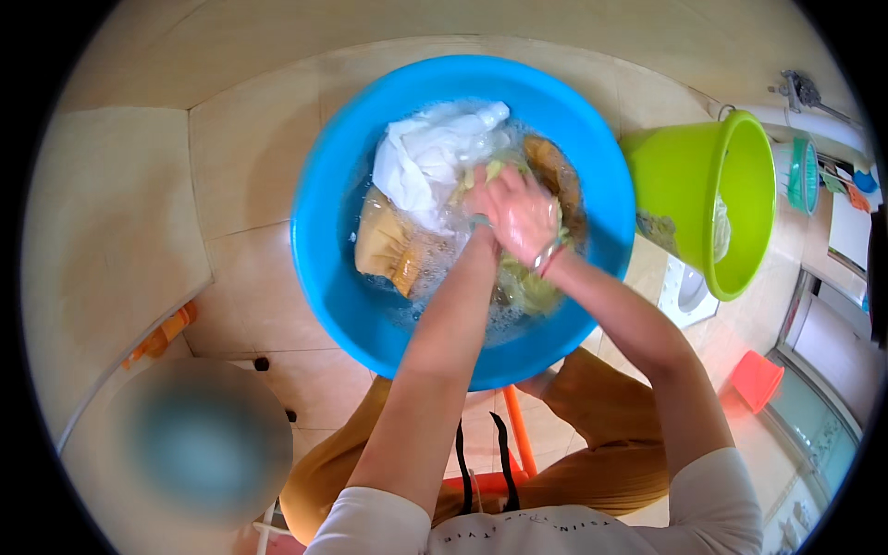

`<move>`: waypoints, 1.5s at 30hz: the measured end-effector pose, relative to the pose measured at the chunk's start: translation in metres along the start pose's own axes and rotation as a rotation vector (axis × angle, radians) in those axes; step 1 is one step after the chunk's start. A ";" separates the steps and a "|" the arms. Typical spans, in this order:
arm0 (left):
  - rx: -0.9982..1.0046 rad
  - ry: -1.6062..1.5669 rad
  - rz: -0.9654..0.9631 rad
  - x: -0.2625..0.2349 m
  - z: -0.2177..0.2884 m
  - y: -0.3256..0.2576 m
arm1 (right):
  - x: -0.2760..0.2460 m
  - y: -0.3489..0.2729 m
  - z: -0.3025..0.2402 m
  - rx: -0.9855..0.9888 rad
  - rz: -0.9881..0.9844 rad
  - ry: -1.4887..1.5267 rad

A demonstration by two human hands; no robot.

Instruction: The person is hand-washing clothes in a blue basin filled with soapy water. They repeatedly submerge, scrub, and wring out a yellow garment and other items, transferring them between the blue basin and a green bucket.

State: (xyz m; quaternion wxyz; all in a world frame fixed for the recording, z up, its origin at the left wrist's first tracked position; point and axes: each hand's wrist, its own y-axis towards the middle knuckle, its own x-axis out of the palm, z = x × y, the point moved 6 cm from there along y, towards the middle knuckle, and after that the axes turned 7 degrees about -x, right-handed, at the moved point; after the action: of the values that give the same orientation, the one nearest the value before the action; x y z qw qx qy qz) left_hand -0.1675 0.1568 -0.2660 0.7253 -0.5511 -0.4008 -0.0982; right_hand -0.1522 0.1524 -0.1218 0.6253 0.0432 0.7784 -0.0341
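Observation:
Soapy water with several garments fills part of a large blue basin (324, 287). My right hand (523, 217), wet and wearing a bracelet, is closed on a yellow-green cloth (532, 289), which shows around its fingers and below the wrist. My left hand (481, 208) meets it at the same spot; its fingers are hidden by the right hand, the cloth and suds. A white cloth (416, 166) is heaped up left of the hands. Below that lies a tan garment (379, 240) with a gathered edge. Brown cloth (553, 171) rests against the basin's right side.
A green bucket (671, 180) stands tilted in view at the right, with pale cloth inside. Beyond it are a small lidless bin (803, 176) and a wall tap (800, 91). A red-orange container (756, 379) is at lower right. A blurred round object (199, 453) fills the lower left.

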 end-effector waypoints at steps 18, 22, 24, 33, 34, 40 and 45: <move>0.109 0.067 0.275 -0.001 0.007 -0.013 | 0.064 0.069 0.081 0.290 -0.370 -0.080; 0.094 0.161 0.463 -0.027 0.000 0.011 | 0.056 0.064 0.082 0.304 -0.157 -0.129; 0.291 0.980 0.358 -0.027 0.021 0.019 | 0.035 0.049 0.051 0.151 -0.012 -0.162; 0.025 -0.096 -0.005 -0.043 -0.008 0.033 | -0.006 -0.026 -0.011 0.156 -0.076 0.159; 0.247 0.356 0.038 -0.054 0.002 0.031 | 0.002 -0.019 -0.008 0.125 -0.015 0.128; 0.067 -0.089 -0.004 -0.006 -0.010 -0.005 | 0.042 0.035 0.053 0.111 -0.062 -0.140; 0.148 0.069 0.160 -0.010 0.005 -0.002 | 0.072 0.077 0.084 0.307 -0.523 -0.073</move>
State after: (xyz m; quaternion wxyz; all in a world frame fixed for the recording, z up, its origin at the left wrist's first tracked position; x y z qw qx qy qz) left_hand -0.1774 0.1572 -0.2714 0.7829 -0.5227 -0.3363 -0.0292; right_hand -0.0771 0.2217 -0.2103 0.6092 -0.0661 0.7258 -0.3125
